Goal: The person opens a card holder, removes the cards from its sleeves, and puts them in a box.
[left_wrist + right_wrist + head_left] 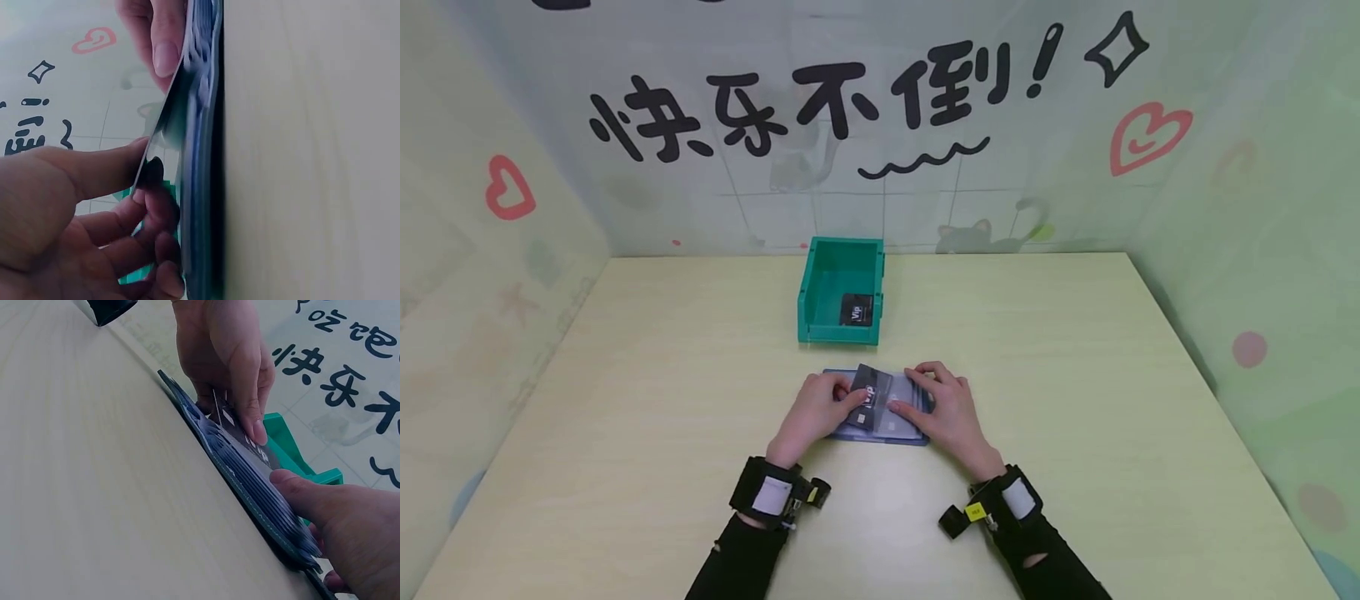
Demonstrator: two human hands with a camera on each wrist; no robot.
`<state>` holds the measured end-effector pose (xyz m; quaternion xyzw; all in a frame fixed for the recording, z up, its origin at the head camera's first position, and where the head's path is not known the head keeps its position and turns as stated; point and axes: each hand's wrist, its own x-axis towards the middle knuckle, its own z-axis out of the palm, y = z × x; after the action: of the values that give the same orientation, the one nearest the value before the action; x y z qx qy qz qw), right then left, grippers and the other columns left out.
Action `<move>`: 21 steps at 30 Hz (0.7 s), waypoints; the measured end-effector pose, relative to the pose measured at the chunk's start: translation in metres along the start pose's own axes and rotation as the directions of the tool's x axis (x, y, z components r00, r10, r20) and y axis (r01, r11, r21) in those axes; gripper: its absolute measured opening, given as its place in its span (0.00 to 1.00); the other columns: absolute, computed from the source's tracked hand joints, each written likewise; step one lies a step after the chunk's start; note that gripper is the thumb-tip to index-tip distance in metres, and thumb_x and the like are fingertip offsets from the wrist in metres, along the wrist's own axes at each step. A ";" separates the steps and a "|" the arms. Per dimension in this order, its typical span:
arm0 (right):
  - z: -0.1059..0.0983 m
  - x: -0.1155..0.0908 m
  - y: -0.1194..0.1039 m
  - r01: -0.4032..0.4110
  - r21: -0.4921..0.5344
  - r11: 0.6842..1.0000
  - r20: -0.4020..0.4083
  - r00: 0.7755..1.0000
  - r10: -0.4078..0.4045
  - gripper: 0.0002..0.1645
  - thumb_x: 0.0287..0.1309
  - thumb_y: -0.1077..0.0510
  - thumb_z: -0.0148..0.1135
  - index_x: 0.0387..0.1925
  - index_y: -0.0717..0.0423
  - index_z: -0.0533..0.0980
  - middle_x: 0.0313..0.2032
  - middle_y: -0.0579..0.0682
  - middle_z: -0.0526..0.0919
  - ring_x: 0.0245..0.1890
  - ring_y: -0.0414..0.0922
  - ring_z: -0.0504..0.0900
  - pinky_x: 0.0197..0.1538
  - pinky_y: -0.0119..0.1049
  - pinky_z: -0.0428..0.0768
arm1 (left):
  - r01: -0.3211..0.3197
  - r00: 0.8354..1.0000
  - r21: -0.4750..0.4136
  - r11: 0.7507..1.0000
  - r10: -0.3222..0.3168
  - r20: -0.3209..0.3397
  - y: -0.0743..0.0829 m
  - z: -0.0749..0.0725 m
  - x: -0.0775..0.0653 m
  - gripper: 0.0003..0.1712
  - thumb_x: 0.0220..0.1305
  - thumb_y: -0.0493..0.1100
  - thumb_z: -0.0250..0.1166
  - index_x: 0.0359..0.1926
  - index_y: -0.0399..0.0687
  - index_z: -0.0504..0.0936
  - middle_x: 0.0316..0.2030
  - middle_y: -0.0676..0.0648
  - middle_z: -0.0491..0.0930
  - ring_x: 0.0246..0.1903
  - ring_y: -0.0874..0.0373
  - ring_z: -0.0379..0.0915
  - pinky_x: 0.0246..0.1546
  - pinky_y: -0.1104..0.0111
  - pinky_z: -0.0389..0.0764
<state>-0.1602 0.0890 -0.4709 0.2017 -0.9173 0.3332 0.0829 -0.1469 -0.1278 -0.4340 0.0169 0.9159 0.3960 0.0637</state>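
Note:
An open card holder (901, 430) with a dark blue cover and a stack of clear sleeves lies flat on the table. My left hand (811, 410) pinches a black "Vip" card (876, 383) between thumb and fingers. The card slants up from the sleeves, and its right end lies at a clear sleeve; how far inside cannot be told. My right hand (953, 418) holds the right side of the card holder, its thumb (289, 481) on the sleeves near the card and its other fingers at the far edge. Seen edge-on in the left wrist view, the card (164, 115) is tilted away from the cover.
Behind the card holder stands a green bin (838, 334), with another black "Vip" card (856, 310) inside at its near right corner. Printed wall panels (880, 158) enclose the pale wooden table (662, 375) at the back and sides.

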 end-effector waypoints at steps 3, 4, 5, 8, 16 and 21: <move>0.000 0.000 0.000 0.003 0.001 1.000 -0.002 1.000 -0.003 0.35 0.53 0.43 0.75 0.58 0.58 0.80 0.53 0.55 0.81 0.50 0.51 0.82 0.50 0.45 0.67 | 0.015 1.000 -0.025 1.000 -0.015 -0.012 0.001 -0.004 0.001 0.10 0.66 0.42 0.68 0.36 0.37 0.84 0.27 0.45 0.81 0.26 0.58 0.71 0.27 0.71 0.68; 0.000 0.000 0.000 0.003 0.003 1.000 -0.005 1.000 -0.003 0.35 0.53 0.43 0.75 0.58 0.58 0.80 0.53 0.55 0.81 0.50 0.52 0.82 0.50 0.45 0.67 | 0.020 1.000 -0.026 0.999 -0.021 -0.017 0.001 -0.005 0.001 0.10 0.66 0.42 0.68 0.38 0.36 0.85 0.28 0.44 0.83 0.26 0.58 0.72 0.26 0.71 0.69; 0.001 0.000 0.000 0.003 0.003 1.000 -0.005 1.000 -0.003 0.35 0.53 0.43 0.75 0.58 0.58 0.81 0.53 0.55 0.81 0.49 0.52 0.82 0.50 0.45 0.67 | 0.033 0.999 -0.029 0.999 -0.034 -0.018 0.001 -0.006 0.002 0.11 0.65 0.42 0.69 0.39 0.36 0.85 0.29 0.43 0.84 0.26 0.58 0.73 0.26 0.72 0.70; 0.000 0.000 -0.001 0.003 0.001 1.000 -0.006 1.000 -0.003 0.35 0.52 0.43 0.75 0.58 0.58 0.81 0.53 0.55 0.81 0.49 0.51 0.82 0.50 0.45 0.67 | 0.047 0.998 -0.020 0.999 -0.048 -0.030 0.002 -0.010 0.002 0.12 0.64 0.41 0.70 0.41 0.35 0.86 0.32 0.41 0.87 0.26 0.58 0.76 0.25 0.72 0.72; -0.001 0.000 -0.001 0.004 0.007 1.000 -0.003 1.000 -0.004 0.34 0.52 0.44 0.76 0.57 0.58 0.81 0.52 0.55 0.81 0.49 0.51 0.82 0.50 0.44 0.67 | 0.045 0.993 -0.063 0.997 -0.052 -0.110 0.009 -0.038 0.008 0.15 0.64 0.41 0.70 0.44 0.32 0.86 0.37 0.36 0.88 0.28 0.54 0.82 0.26 0.71 0.78; 0.001 0.000 0.000 0.013 0.008 1.000 -0.013 1.000 -0.013 0.34 0.51 0.45 0.76 0.56 0.58 0.81 0.52 0.54 0.81 0.48 0.51 0.82 0.50 0.44 0.67 | 0.010 0.982 -0.132 0.991 -0.035 -0.184 0.007 -0.048 0.024 0.17 0.66 0.42 0.69 0.48 0.30 0.85 0.39 0.33 0.88 0.31 0.49 0.84 0.25 0.73 0.75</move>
<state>-0.1601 0.0887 -0.4715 0.2058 -0.9141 0.3375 0.0902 -0.1769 -0.1554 -0.3986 -0.0347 0.8902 0.4540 -0.0169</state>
